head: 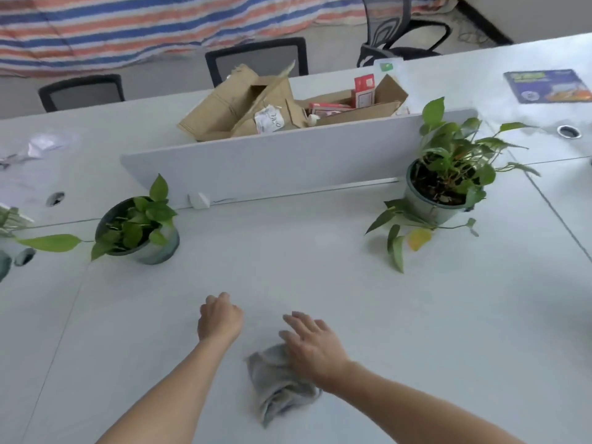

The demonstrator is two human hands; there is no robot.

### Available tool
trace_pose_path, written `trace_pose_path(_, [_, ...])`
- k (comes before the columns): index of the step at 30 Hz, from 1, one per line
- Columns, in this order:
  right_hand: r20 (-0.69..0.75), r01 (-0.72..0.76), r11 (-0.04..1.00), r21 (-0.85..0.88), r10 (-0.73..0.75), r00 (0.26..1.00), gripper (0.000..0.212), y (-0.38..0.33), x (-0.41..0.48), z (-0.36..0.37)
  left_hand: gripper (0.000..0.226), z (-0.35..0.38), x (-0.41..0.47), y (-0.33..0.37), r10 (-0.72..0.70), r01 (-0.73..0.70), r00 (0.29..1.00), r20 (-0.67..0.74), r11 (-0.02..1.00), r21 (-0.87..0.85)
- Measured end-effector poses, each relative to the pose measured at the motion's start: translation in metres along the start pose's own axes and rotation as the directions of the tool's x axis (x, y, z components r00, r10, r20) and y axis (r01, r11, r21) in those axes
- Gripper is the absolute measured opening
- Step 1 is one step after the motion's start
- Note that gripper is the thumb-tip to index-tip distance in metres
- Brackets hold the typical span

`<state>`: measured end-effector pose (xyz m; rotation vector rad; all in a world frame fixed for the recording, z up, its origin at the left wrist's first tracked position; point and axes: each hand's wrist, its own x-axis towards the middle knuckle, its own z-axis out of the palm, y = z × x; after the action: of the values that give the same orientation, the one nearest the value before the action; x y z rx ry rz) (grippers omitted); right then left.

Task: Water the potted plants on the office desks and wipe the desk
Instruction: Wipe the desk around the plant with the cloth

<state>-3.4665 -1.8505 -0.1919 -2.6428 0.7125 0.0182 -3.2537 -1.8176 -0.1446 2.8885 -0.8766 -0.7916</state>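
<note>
At 9 o'clock, a third pot (4, 265) is cut by the frame edge. The right hand (312, 346) covers part of the cloth (278, 386). The divider (288, 158) hides the carton (224, 107) base. At 2 o'clock, the leaflet (547, 86) print is unreadable.

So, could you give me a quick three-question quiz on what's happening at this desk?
1. True or false: the right hand presses the grey cloth with straight fingers.
2. What lies behind the white divider? A cardboard boxes, B a laptop, C a kettle.
3. Fill in: the potted plant with the yellow leaf stands on the person's ____ side.
Key: 1 true; 2 A; 3 right.
</note>
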Motion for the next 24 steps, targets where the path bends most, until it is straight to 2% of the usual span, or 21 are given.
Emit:
trace_pose_path(2, [0.108,0.132,0.991,-0.012,-0.13,0.986,0.025,-0.02,-0.006,0.036,0.033,0.004,0.014,-0.026,0.003,-0.002,1.0,-0.01,0.997,0.076])
trace_pose_path(4, [0.092,0.237,0.971,-0.019,-0.234,0.968,0.026,-0.005,-0.015,0.052,0.03,0.01,0.024,-0.038,0.036,-0.033,0.999,-0.021,0.992,0.126])
trace_pose_path(6, [0.089,0.176,0.982,-0.07,-0.17,0.981,0.04,0.042,0.0,0.039,0.04,0.015,0.036,-0.04,0.09,-0.085,0.996,-0.029,0.984,0.154])
trace_pose_path(8, [-0.042,-0.059,0.978,-0.199,0.051,0.998,0.05,0.106,0.039,0.0,0.051,0.02,0.048,-0.036,0.137,-0.123,0.989,-0.056,0.971,0.204])
trace_pose_path(9, [-0.06,-0.251,0.94,-0.231,0.244,0.968,0.052,0.137,0.059,-0.023,0.054,0.021,0.052,-0.032,0.155,-0.134,0.985,-0.077,0.965,0.225])
trace_pose_path(11, [-0.1,-0.576,0.782,-0.236,0.57,0.815,0.06,0.167,0.094,-0.059,0.057,0.027,0.063,-0.029,0.18,-0.15,0.977,-0.114,0.96,0.236])
trace_pose_path(12, [-0.127,-0.672,0.71,-0.213,0.662,0.739,0.06,0.165,0.106,-0.064,0.058,0.03,0.069,-0.029,0.186,-0.153,0.974,-0.131,0.961,0.229])
trace_pose_path(13, [-0.151,-0.712,0.689,-0.137,0.695,0.702,0.059,0.151,0.115,-0.059,0.058,0.032,0.074,-0.028,0.194,-0.16,0.97,-0.149,0.964,0.215])
trace_pose_path(14, [-0.11,-0.682,0.726,-0.088,0.673,0.731,0.058,0.13,0.118,-0.045,0.057,0.034,0.079,-0.028,0.198,-0.165,0.967,-0.162,0.967,0.195])
trace_pose_path(15, [-0.086,-0.565,0.824,-0.037,0.561,0.824,0.058,0.102,0.116,-0.029,0.057,0.038,0.083,-0.026,0.199,-0.17,0.965,-0.169,0.97,0.172])
trace_pose_path(16, [-0.039,-0.381,0.923,-0.049,0.379,0.924,0.057,0.077,0.106,-0.007,0.056,0.04,0.086,-0.022,0.192,-0.167,0.965,-0.177,0.974,0.151])
trace_pose_path(17, [-0.004,-0.178,0.981,-0.081,0.179,0.984,0.055,0.058,0.092,0.01,0.057,0.042,0.088,-0.017,0.176,-0.153,0.967,-0.186,0.98,0.131])
trace_pose_path(18, [0.046,-0.04,0.991,-0.131,0.047,0.998,0.052,0.057,0.084,0.016,0.057,0.044,0.092,-0.01,0.152,-0.134,0.971,-0.186,0.985,0.107])
trace_pose_path(19, [0.139,0.024,0.991,-0.133,-0.005,0.99,0.051,0.07,0.085,0.005,0.058,0.047,0.092,-0.004,0.127,-0.112,0.974,-0.188,0.99,0.085])
trace_pose_path(20, [0.137,0.046,0.984,-0.173,-0.022,0.99,0.056,0.095,0.095,-0.009,0.059,0.051,0.093,0.0,0.106,-0.093,0.975,-0.194,0.993,0.075])
trace_pose_path(21, [0.104,-0.007,0.979,-0.206,0.029,0.994,0.064,0.129,0.113,-0.019,0.062,0.057,0.098,0.001,0.096,-0.082,0.975,-0.203,0.994,0.075])
trace_pose_path(22, [0.014,-0.137,0.963,-0.23,0.144,0.989,0.074,0.16,0.128,-0.035,0.065,0.06,0.096,0.0,0.097,-0.082,0.973,-0.209,0.993,0.08])
trace_pose_path(23, [-0.043,-0.329,0.918,-0.22,0.328,0.944,0.081,0.19,0.146,-0.052,0.068,0.064,0.096,-0.001,0.106,-0.088,0.97,-0.22,0.992,0.089])
trace_pose_path(24, [-0.073,-0.516,0.837,-0.182,0.512,0.856,0.083,0.213,0.165,-0.066,0.069,0.066,0.095,-0.002,0.11,-0.091,0.967,-0.23,0.991,0.094])
